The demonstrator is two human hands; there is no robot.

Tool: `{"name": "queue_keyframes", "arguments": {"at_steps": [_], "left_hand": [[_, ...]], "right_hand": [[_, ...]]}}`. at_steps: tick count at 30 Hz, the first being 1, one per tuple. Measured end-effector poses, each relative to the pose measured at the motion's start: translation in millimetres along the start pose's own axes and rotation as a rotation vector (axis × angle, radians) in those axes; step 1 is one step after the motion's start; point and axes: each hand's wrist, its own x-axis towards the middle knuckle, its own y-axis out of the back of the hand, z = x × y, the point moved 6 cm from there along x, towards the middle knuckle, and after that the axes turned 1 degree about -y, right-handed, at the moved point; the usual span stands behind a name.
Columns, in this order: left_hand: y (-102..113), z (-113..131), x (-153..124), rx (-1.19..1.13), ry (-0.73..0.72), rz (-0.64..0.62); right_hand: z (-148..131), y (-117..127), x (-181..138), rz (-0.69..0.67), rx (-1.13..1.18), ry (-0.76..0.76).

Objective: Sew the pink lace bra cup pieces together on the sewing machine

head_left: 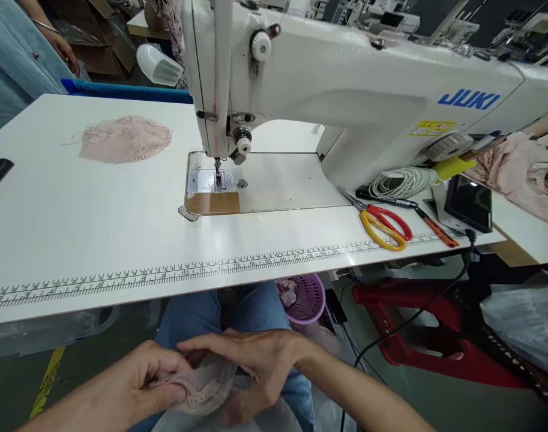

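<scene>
Low in front of my lap, my left hand point(154, 381) is closed, thumb and fingers pinching a pale pink piece of lace fabric point(206, 387). My right hand point(260, 363) reaches over the same piece from the right. Its fingers stretch toward my left hand and touch the fabric, while the lower part, near the thumb, is blurred. Some fingertips are hidden behind the cloth. Above and beyond my hands stands a white sewing machine point(355, 84), its needle and presser foot point(218, 174) over the metal plate. Another pink lace piece point(125, 141) lies on the table left of the needle.
A printed ruler strip point(255, 263) runs along the table edge point(98, 240). Scissors point(384, 228), a coil of white cord point(402, 182) and a phone point(469, 203) lie right. Below are a purple basket point(307, 300) and a red stool point(418, 324). Another person's hand point(60, 48) shows upper left.
</scene>
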Motion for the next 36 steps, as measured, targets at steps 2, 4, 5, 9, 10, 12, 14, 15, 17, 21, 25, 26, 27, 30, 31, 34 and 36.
{"name": "queue_keyframes", "arguments": {"at_steps": [2,4,5,9,10,12,14,15,17,21,25,26,27,30,31,34,36], "left_hand": [[3.6,0.2,-2.7,0.002,0.000,0.019],[5.0,3.5,-5.2,-0.037,-0.026,0.011],[5.0,5.4,-6.1,-0.058,-0.039,-0.003],[5.6,8.3,-6.7,-0.111,-0.053,-0.041],[5.7,7.9,-6.5,-0.124,-0.055,-0.049],[5.9,5.5,-6.3,-0.158,-0.052,-0.056],[5.1,1.7,-6.6,-0.176,-0.043,-0.060],[4.1,-0.4,-6.8,-0.174,-0.039,-0.062],[0.3,-6.5,-6.4,-0.136,-0.012,-0.074],[-4.2,-24.5,-1.2,0.041,0.091,-0.017],[-9.2,-31.8,3.5,-0.038,0.047,-0.060],[-10.4,-30.6,2.8,-0.081,0.024,-0.096],[-11.0,-27.9,1.4,-0.121,0.003,-0.126],[-10.7,-15.1,-3.5,-0.192,0.022,-0.153],[-11.4,-10.0,-3.8,-0.179,0.046,-0.152],[-15.9,3.0,2.2,-0.094,0.051,-0.140],[-20.8,3.6,9.3,-0.134,0.006,-0.164]], "right_hand": [[7.2,-0.1,1.5,0.024,0.011,-0.090],[16.7,-1.0,0.1,0.038,0.037,-0.172],[19.1,-2.6,-1.3,0.020,0.067,-0.171],[16.8,-4.0,-7.2,-0.003,0.179,-0.086],[15.4,-2.6,-7.8,0.022,0.197,-0.085],[12.2,-0.5,-7.9,0.066,0.227,-0.086],[9.8,0.7,-6.9,0.088,0.233,-0.083],[9.8,0.6,-6.3,0.084,0.239,-0.085],[12.7,-1.0,-5.3,0.044,0.285,-0.106],[25.0,-4.6,-7.5,-0.037,0.349,-0.204],[30.4,-8.9,-11.2,-0.069,0.337,-0.224],[30.5,-9.7,-11.1,-0.062,0.330,-0.221],[30.1,-10.4,-10.4,-0.053,0.321,-0.220],[25.0,-11.2,-4.8,-0.054,0.287,-0.228],[22.5,-10.5,-2.4,-0.064,0.268,-0.239],[16.6,-4.4,1.6,-0.105,0.177,-0.297],[14.3,0.2,-0.1,-0.150,0.134,-0.328]]}}
